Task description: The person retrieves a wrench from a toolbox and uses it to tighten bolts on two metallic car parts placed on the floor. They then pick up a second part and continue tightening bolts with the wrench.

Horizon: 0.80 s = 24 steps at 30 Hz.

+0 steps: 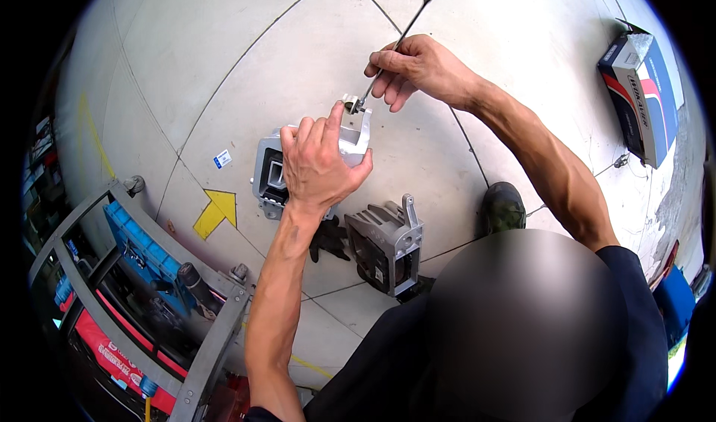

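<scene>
My left hand [321,157] is closed over a silver cast-metal mount [267,161] with a dark rubber centre. Its index finger reaches forward to a small metal fitting [350,102] at the mount's far end. Between the thumb and fingers of my right hand [421,71] is a long, thin wrench [409,28]. The wrench's near end meets the fitting, while its dark far end points up and away. A second, similar metal mount [384,247] stands on the floor nearer to me. Beside it lies a black glove [330,239]. My left palm hides much of the first mount.
A grey metal cart [201,347] at the lower left carries a blue tray [142,247] and a dark cylinder [198,280]. A blue and white box [641,97] sits at the far right. My shoe [504,209] rests right of the second mount. A small label [222,158] lies on the floor.
</scene>
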{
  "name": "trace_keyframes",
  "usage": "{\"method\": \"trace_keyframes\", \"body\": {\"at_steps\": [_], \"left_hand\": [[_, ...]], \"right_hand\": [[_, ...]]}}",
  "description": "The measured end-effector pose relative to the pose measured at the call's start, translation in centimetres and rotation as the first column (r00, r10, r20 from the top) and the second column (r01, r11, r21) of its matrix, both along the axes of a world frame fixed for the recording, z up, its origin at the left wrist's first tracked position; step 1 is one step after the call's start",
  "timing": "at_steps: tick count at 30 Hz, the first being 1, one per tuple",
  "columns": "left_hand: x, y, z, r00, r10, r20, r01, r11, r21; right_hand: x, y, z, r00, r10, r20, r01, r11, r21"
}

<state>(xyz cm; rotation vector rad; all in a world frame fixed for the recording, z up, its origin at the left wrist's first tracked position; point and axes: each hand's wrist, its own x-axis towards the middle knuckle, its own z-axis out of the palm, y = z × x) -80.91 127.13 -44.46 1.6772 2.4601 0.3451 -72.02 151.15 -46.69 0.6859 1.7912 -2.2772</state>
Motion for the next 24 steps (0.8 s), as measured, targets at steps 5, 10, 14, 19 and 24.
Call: {"method": "trace_keyframes", "body": {"at_steps": [5, 10, 14, 19, 24], "left_hand": [[-3.2, -0.9, 4.0, 0.923, -0.007, 0.385, 0.036, 0.997, -0.067], [-6.8, -3.5, 8.0, 0.448, 0.231, 0.864, -0.157, 0.971, -0.178], [-9.3, -6.1, 5.5, 0.148, 0.206, 0.967, -0.277, 0.948, -0.160], [-9.3, -4.2, 4.5, 0.164, 0.231, 0.959, -0.218, 0.956, -0.193], [-8.7, -5.7, 4.1, 0.167, 0.264, 0.950, -0.263, 0.941, -0.215]], "right_hand": [[-1.5, -0.9, 3.3, 0.999, 0.036, -0.028, -0.036, 0.999, 0.020], [-1.5, -1.4, 8.7, 0.972, -0.025, -0.233, 0.027, 1.000, 0.006], [-2.1, -0.5, 10.4, 0.931, 0.019, -0.364, 0.038, 0.988, 0.147], [1.7, -1.0, 7.1, 0.934, 0.195, -0.299, -0.107, 0.953, 0.284], [6.1, -2.1, 5.2, 0.948, 0.084, -0.306, -0.201, 0.905, -0.376]]}}
